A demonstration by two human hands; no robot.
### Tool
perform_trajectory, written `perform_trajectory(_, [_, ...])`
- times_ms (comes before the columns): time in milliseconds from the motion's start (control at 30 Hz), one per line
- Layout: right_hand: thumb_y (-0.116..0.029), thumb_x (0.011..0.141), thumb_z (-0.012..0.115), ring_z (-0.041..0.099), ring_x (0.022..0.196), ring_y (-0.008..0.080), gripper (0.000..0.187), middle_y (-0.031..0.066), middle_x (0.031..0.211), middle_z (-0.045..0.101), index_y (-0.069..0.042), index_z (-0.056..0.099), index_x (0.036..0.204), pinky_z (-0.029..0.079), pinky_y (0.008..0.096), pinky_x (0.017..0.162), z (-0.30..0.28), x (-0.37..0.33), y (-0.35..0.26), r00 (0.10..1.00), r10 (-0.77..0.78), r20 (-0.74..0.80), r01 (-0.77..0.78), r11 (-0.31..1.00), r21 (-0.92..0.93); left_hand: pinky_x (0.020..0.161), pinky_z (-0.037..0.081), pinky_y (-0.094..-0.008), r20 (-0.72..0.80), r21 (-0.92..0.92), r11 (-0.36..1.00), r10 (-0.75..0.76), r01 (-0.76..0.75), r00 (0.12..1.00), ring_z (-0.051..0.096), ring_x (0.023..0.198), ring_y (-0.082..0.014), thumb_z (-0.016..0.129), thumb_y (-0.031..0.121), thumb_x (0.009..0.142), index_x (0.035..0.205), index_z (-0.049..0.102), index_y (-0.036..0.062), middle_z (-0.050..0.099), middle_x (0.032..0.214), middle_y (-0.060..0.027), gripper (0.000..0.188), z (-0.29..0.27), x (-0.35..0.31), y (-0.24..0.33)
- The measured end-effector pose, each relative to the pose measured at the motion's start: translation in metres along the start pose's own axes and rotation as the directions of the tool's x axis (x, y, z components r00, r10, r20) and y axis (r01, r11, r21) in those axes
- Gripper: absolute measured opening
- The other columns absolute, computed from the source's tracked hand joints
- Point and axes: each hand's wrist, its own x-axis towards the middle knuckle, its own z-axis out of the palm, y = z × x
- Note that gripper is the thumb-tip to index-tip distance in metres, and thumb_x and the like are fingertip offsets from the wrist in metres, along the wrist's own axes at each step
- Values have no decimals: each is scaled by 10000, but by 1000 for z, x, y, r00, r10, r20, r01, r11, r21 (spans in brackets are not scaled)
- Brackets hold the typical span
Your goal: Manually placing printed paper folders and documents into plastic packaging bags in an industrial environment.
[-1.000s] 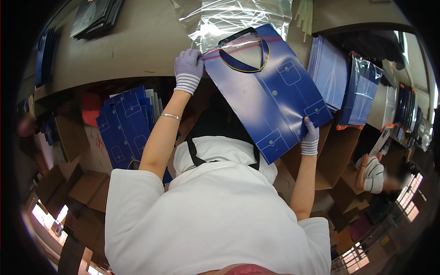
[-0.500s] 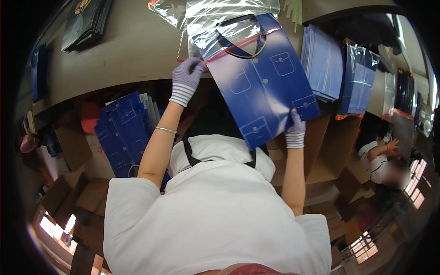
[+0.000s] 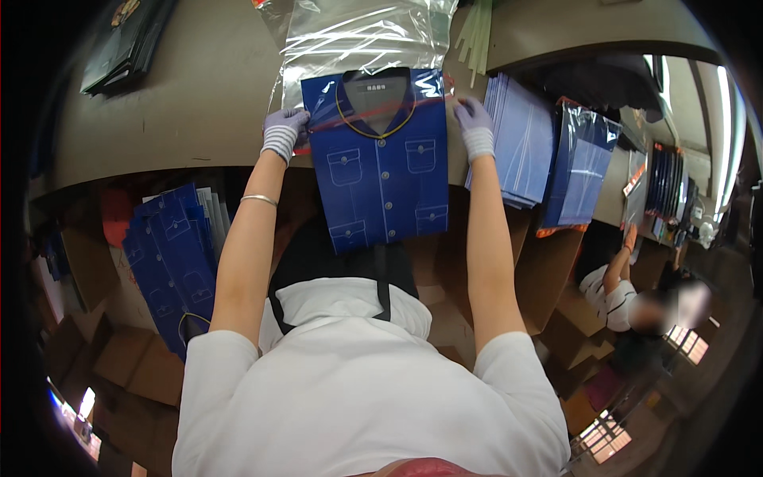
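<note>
A flat blue card piece (image 3: 377, 187), printed like a shirt with buttons, pockets and a yellow-edged collar, lies over the table's near edge. Its upper part appears to be inside a clear plastic bag (image 3: 362, 40), whose red-edged mouth crosses the collar. My left hand (image 3: 284, 133), in a pale striped glove, pinches the bag's mouth at the left side. At the right side my gloved right hand (image 3: 475, 127) has its fingers closed at the other end of the red edge. The card's lower part hangs free of both hands.
To the right sit a stack of pale-blue sheets (image 3: 517, 139) and bagged blue pieces (image 3: 584, 163). More blue shirt-printed pieces (image 3: 171, 254) stand below the table at left. Dark packets (image 3: 127, 44) lie at far left. Another person (image 3: 616, 294) works at right, beyond cardboard boxes (image 3: 576, 318).
My right hand has gone from the card's lower corner up to the bag's mouth. The card has straightened and shifted left, and my left hand has moved left with the bag.
</note>
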Motion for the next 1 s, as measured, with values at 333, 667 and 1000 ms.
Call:
perform_trajectory(333, [-178, 857, 579, 583, 873, 181, 278, 135, 917, 632, 39, 588, 1030, 427, 265, 817, 15, -23, 21, 999, -36, 13, 37, 998, -55, 425, 429, -227, -40, 147, 988, 44, -38, 998, 493, 492, -64, 738, 174, 729, 925, 660, 4, 579, 619, -13, 271, 4, -30, 12])
perform_trajectory(667, [-123, 871, 560, 551, 894, 134, 238, 83, 949, 623, 40, 592, 1041, 425, 245, 813, 0, -55, 31, 980, 187, 64, -193, 975, 114, 587, 473, -268, -32, 511, 839, 235, -186, 971, 591, 592, -138, 748, 172, 688, 771, 657, -25, 645, 664, -89, 232, 11, -52, -27])
perform_trajectory(1000, [-172, 812, 633, 592, 768, 140, 231, 92, 848, 655, 8, 638, 956, 451, 249, 709, 4, -17, 5, 994, 64, -89, -68, 997, -46, 551, 432, -239, 54, 563, 802, 203, -197, 978, 502, 562, -84, 728, 135, 719, 776, 663, -23, 605, 639, -29, 181, 7, -64, -16])
